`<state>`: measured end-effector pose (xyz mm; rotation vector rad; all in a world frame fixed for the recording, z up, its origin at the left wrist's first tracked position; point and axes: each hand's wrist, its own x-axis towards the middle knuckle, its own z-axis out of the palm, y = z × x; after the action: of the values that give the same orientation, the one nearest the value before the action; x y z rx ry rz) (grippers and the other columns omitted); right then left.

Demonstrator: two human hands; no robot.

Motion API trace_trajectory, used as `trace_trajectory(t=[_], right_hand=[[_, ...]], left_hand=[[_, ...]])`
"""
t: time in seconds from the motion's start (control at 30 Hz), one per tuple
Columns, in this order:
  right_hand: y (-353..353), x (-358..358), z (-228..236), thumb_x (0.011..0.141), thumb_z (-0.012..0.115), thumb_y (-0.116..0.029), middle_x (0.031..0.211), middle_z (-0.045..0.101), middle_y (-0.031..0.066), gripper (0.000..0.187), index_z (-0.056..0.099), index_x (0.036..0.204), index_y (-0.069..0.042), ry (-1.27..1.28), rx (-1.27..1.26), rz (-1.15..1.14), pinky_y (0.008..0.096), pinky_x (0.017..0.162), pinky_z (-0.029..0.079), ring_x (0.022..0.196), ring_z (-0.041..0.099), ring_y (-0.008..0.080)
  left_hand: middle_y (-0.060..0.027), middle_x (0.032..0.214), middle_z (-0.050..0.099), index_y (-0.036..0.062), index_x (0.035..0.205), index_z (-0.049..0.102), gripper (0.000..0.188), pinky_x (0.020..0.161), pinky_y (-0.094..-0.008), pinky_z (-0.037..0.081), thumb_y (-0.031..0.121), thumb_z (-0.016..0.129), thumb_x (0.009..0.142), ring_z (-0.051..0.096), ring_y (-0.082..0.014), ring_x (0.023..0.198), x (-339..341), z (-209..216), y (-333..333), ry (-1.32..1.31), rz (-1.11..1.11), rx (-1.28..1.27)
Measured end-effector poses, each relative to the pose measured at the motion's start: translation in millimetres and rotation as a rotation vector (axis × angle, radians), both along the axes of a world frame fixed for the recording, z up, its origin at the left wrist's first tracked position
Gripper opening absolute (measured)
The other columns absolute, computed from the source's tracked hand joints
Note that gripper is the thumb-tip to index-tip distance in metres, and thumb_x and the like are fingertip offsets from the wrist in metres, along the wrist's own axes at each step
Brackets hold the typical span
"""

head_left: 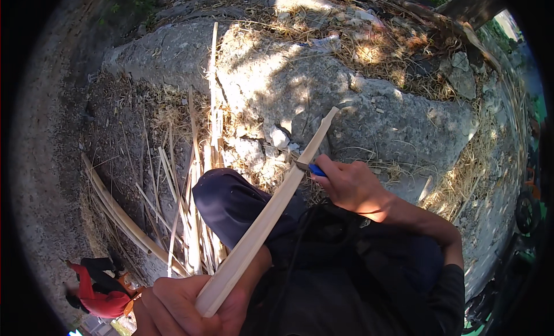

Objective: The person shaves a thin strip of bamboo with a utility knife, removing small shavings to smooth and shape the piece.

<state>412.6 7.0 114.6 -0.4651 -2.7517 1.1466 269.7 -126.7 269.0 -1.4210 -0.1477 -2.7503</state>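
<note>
A long, pale bamboo strip (261, 225) slants away from me across my lap, its far tip narrowed and notched. My left hand (182, 301) is closed round the strip's near end, at the lower edge of the view. In my right hand (356, 185) is a small blue-handled knife (316, 170), gripped between thumb and fingers. Its blade lies across the strip, touching it some way below the tip. My dark-trousered knee (222, 200) is bent under the strip. The fingers' inner sides are partly hidden.
Several split bamboo strips (196, 229) lie in a heap left of my knee, beside curved bamboo pieces (118, 215). A rough stone ledge (381, 119) with dry straw runs ahead. At lower left is a person in red (104, 295). Dark wheels (526, 212) stand at far right.
</note>
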Motion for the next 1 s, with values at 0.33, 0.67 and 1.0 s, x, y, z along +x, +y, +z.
trace_trajectory(t=[0.33, 0.67, 1.0], right_hand=[[-1, -3, 1, 0.104, 0.061, -0.025, 0.078, 0.068, 0.0179, 0.021, 0.053, 0.109, -0.007, -0.001, 0.054, 0.015, 0.0511, 0.052, 0.051, 0.063, 0.065, 0.0437], [0, 1, 2, 0.106, 0.059, -0.024, 0.079, 0.068, 0.0164, 0.019, 0.052, 0.11, -0.007, -0.049, 0.044, -0.009, 0.0507, 0.051, 0.051, 0.062, 0.064, 0.0431], [4, 1, 4, 0.105, 0.06, -0.024, 0.076, 0.068, 0.0176, 0.021, 0.051, 0.113, -0.006, -0.09, 0.048, 0.02, 0.0524, 0.052, 0.051, 0.061, 0.065, 0.0442]], left_hand=[[0.0141, 0.056, 0.035, 0.0188, 0.078, 0.043, 0.036, 0.034, -0.0139, 0.018, 0.03, 0.056, 0.11, 0.028, 0.0058, 0.039, 2, 4, -2, -0.023, 0.05, 0.004], [0.0119, 0.056, 0.034, 0.0188, 0.079, 0.044, 0.038, 0.036, -0.0168, 0.02, 0.037, 0.056, 0.11, 0.028, 0.0031, 0.04, 6, 1, -3, -0.068, 0.072, -0.041], [0.0127, 0.056, 0.033, 0.019, 0.078, 0.044, 0.038, 0.036, -0.0177, 0.016, 0.035, 0.056, 0.11, 0.025, 0.0034, 0.041, 11, 2, 0, -0.064, 0.107, -0.006]])
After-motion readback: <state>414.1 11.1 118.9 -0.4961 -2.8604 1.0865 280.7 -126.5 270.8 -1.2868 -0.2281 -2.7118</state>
